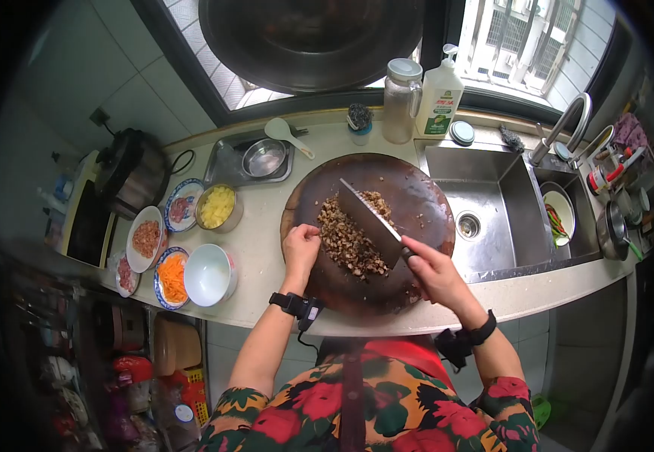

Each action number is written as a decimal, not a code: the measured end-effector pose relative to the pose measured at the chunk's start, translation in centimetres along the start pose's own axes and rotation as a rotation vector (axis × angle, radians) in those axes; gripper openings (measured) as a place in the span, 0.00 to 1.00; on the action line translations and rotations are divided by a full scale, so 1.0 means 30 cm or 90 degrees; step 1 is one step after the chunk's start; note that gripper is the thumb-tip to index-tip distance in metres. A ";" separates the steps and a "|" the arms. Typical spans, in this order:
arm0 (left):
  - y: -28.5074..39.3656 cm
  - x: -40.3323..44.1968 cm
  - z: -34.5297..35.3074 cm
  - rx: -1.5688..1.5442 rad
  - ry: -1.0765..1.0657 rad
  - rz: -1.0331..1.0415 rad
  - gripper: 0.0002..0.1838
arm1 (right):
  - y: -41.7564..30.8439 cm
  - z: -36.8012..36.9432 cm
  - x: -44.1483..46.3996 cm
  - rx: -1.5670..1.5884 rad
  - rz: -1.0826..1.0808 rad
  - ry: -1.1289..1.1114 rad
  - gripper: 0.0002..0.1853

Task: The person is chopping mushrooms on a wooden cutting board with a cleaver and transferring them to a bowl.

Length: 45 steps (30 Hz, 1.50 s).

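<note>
Tiled wall [180,96], dbl. sink [485,197]

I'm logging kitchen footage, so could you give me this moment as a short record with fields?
Right hand: grip closed on the handle of a wide, dark-bladed cleaver
Left hand: fingers curled beside the chopped pile
Work surface: large, round, dark chopping board
On it: finely chopped brown pieces, on both sides of the blade
Left of board: yellow diced pieces in a round metal bowl; orange shreds on a blue-patterned plate
Right of board: stainless-steel sink
</note>
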<state>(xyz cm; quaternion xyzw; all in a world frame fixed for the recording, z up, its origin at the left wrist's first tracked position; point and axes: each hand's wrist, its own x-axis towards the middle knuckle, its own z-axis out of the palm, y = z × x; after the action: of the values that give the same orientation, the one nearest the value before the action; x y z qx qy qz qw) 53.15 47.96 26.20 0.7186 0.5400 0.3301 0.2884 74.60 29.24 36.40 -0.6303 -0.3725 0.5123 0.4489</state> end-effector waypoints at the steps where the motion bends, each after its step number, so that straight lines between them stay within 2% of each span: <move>1: -0.002 -0.001 -0.001 -0.017 -0.003 -0.004 0.07 | -0.003 -0.029 -0.004 0.059 -0.010 -0.014 0.21; 7: 0.012 -0.010 -0.002 -0.015 0.010 0.006 0.07 | 0.053 -0.222 0.052 0.191 -0.029 0.084 0.26; 9: 0.021 -0.010 0.001 -0.030 0.013 -0.012 0.06 | 0.086 -0.311 0.071 0.189 0.020 0.153 0.28; 15: 0.024 -0.015 0.002 -0.043 0.010 -0.030 0.06 | 0.149 -0.398 0.115 0.331 0.107 0.191 0.29; 19: 0.049 -0.020 -0.011 -0.024 0.009 -0.026 0.06 | 0.177 -0.362 0.144 0.358 0.142 0.156 0.28; 21: 0.043 -0.023 -0.003 -0.022 0.015 -0.023 0.06 | 0.133 -0.307 0.166 0.313 0.134 0.041 0.29; 25: 0.032 -0.017 -0.002 -0.024 0.018 -0.024 0.06 | 0.089 -0.193 0.187 0.236 0.115 -0.011 0.32; 27: 0.040 -0.012 -0.006 -0.023 0.013 -0.030 0.06 | 0.052 -0.121 0.144 0.071 -0.006 -0.032 0.31; 28: 0.044 -0.014 -0.009 -0.023 0.008 -0.040 0.06 | 0.044 -0.124 0.142 0.062 0.001 -0.033 0.30; 29: 0.041 -0.025 -0.009 -0.024 0.007 -0.046 0.06 | 0.026 -0.085 0.089 -0.165 -0.187 0.017 0.31; 31: 0.045 -0.016 -0.010 -0.015 0.022 -0.017 0.06 | -0.001 -0.073 0.057 -0.287 -0.235 0.023 0.31; 32: 0.046 -0.019 -0.014 -0.010 0.028 0.008 0.06 | -0.022 -0.067 0.016 -0.490 -0.336 0.043 0.30; 33: 0.047 -0.019 -0.013 -0.013 0.029 0.007 0.06 | -0.026 -0.064 0.002 -0.477 -0.330 0.044 0.29; 35: 0.047 -0.019 -0.013 -0.016 0.022 -0.007 0.06 | 0.009 -0.078 0.024 -0.370 -0.460 0.094 0.29; 37: 0.035 -0.027 -0.012 -0.033 0.027 -0.014 0.06 | 0.029 -0.157 0.020 -0.098 -0.138 0.105 0.28; 38: 0.039 -0.021 -0.009 -0.047 0.026 -0.010 0.06 | 0.010 -0.156 0.007 -0.058 -0.078 0.093 0.27; 43: 0.038 -0.031 -0.002 -0.049 0.028 -0.029 0.05 | 0.143 -0.319 -0.011 0.221 -0.006 0.210 0.29; 45: 0.038 -0.024 -0.002 -0.045 0.026 -0.020 0.06 | 0.172 -0.338 -0.006 0.226 0.009 0.193 0.30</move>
<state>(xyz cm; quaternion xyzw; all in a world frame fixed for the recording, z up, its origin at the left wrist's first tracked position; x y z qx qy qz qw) 53.63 46.99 27.01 0.6924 0.5447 0.3593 0.3078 84.54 25.55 32.30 -0.6135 -0.2007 0.4726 0.6001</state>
